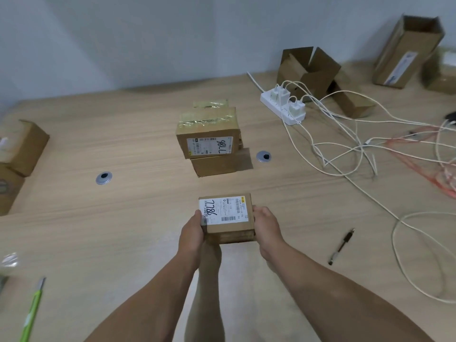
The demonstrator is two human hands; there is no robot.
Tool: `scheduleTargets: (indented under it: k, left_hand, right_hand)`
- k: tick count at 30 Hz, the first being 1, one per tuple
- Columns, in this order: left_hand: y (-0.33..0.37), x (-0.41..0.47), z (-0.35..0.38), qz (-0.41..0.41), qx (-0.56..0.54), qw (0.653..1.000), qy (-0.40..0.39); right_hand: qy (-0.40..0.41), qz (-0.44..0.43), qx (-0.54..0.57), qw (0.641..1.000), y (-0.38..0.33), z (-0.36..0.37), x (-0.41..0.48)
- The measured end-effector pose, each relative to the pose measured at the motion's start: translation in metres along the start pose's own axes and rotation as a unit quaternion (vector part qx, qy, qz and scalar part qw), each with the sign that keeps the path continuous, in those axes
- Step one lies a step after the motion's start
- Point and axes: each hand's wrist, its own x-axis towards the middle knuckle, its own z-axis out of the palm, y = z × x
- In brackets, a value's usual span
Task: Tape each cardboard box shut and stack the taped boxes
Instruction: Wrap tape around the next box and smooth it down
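Carton (pixel 225 219), small, cardboard: near centre, over table (pixel 123 218); left hand (pixel 191 233) and right hand (pixel 267 230) clasp its 2 opposite sides. Probably light, stiff; side grip suits. Taped stack (pixel 209 139) sits farther.

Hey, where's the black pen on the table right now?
In the head view, the black pen lies on the table at the near right. It is just right of the right hand, which grips the labelled box.
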Motion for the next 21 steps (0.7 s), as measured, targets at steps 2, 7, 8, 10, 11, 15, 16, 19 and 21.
scheduleTargets:
  k: [2,7,8,10,11,15,16,19,21]
  left_hand:
    - [0.004,0.004,0.0,0.0,0.002,1.0,0.008]
    - [0.015,0.022,0.009,0.003,0.007,1.0,0.026]
    - [0.017,0.024,0.012,0.004,0.008,1.0,0.028]
    - [0.02,0.031,0.015,0.006,0.008,0.999,0.037]
    - [0.022,0.036,0.017,0.007,0.006,0.999,0.039]
    - [0.037,0.058,0.02,0.01,-0.006,0.999,0.046]
    - [0.041,0.063,0.021,0.012,-0.01,0.999,0.048]
    - [0.049,0.078,0.025,0.02,-0.013,0.998,0.051]
    - [0.055,0.084,0.027,0.022,-0.01,0.998,0.054]
  right_hand:
    - [-0.006,-0.008,-0.019,1.0,-0.002,0.002,0.003]
    - [0.001,-0.019,-0.05,0.999,-0.023,0.005,0.014]
    - [0.004,-0.022,-0.053,0.998,-0.027,0.005,0.014]
    - [0.009,-0.027,-0.06,0.998,-0.038,0.007,0.015]
    - [0.013,-0.03,-0.063,0.997,-0.043,0.008,0.018]
    - [0.021,-0.041,-0.078,0.996,-0.059,0.012,0.03]
    - [0.02,-0.043,-0.075,0.996,-0.063,0.015,0.035]
    - [0.019,-0.047,-0.062,0.997,-0.072,0.02,0.045]
    - [0.018,-0.053,-0.053,0.997,-0.076,0.023,0.054]
